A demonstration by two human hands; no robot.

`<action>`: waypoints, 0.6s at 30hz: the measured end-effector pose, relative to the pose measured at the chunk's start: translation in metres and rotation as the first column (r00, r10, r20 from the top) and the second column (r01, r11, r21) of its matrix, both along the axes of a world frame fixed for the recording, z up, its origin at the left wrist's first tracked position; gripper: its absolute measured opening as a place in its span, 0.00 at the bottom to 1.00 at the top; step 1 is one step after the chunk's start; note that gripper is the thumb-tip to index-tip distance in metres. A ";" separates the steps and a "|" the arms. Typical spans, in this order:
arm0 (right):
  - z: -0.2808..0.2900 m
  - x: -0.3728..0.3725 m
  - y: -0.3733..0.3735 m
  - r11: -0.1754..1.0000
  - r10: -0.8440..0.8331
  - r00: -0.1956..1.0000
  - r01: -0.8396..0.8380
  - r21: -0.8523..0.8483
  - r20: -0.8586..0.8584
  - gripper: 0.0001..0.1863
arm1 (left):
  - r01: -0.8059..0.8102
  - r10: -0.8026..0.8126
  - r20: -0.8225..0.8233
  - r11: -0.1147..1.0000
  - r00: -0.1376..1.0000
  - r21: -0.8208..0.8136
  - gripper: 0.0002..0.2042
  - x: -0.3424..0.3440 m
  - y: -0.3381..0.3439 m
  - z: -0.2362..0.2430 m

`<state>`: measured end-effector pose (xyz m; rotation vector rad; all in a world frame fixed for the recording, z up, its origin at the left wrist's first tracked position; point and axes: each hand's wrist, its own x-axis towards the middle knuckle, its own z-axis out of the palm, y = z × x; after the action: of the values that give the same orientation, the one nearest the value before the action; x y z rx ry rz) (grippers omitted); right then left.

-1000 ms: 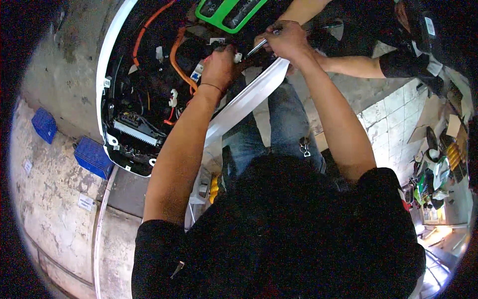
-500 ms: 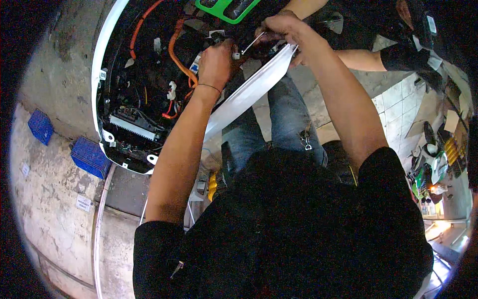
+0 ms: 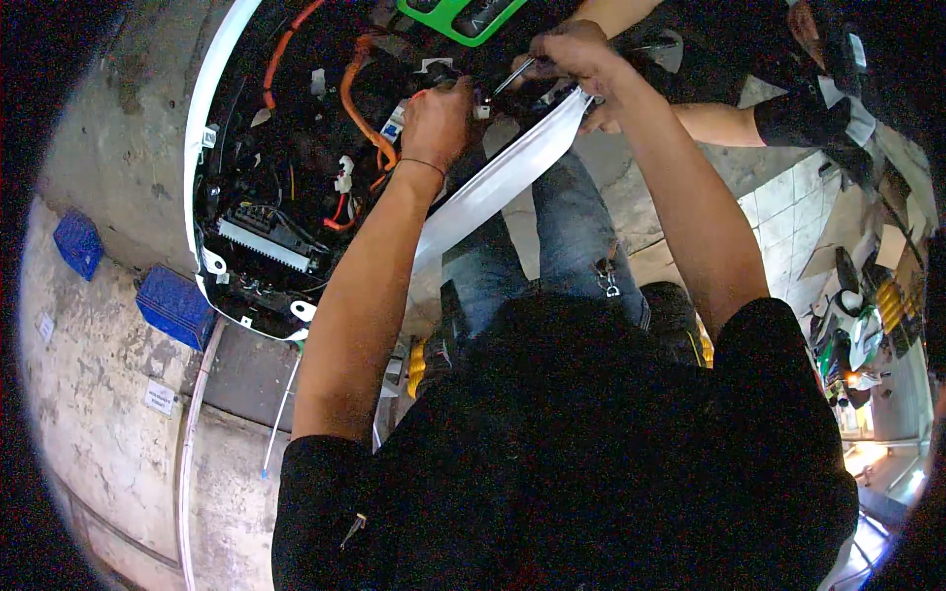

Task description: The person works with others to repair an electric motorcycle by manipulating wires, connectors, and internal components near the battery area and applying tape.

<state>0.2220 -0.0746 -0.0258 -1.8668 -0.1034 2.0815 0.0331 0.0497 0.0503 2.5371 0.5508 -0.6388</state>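
Up top, left hand (image 3: pixel 437 116) is clenched on black parts beside the orange cable (image 3: pixel 360 103) w/in the white-rimmed open housing (image 3: pixel 202 148); right hand (image 3: pixel 570 51) grips a thin metal tool (image 3: pixel 514 75).

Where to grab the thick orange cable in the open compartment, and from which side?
Likely best on the bare curved stretch of the orange cable, left of the left hand. There it arcs above the black parts, so fingers could close across it. Come from the open face of the white-rimmed housing, from the left. The right hand with its thin metal tool crowds the right side.
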 end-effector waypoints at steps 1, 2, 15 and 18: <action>0.027 -0.007 0.017 0.997 0.021 0.975 -0.003 -0.081 0.221 0.16 | -0.006 0.006 0.020 1.000 1.000 0.006 0.11 -0.006 0.004 0.000; 0.053 -0.016 0.026 0.987 0.055 0.899 0.018 -0.163 0.435 0.14 | -0.009 0.009 0.047 1.000 0.999 0.007 0.12 -0.009 0.006 0.001; 0.133 -0.081 -0.005 0.750 -0.323 0.505 -0.378 0.542 0.800 0.11 | -0.116 0.134 0.132 0.984 0.982 -0.135 0.17 -0.011 0.007 -0.012; 0.082 -0.032 -0.011 0.888 -0.210 0.746 -0.124 0.442 0.632 0.10 | -0.058 0.057 -0.003 0.997 0.998 -0.044 0.19 -0.003 0.005 -0.003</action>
<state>0.1904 -0.0860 0.0560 -2.1505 -0.6605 1.0989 0.0305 0.0552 0.0475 2.4701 0.6015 -0.6262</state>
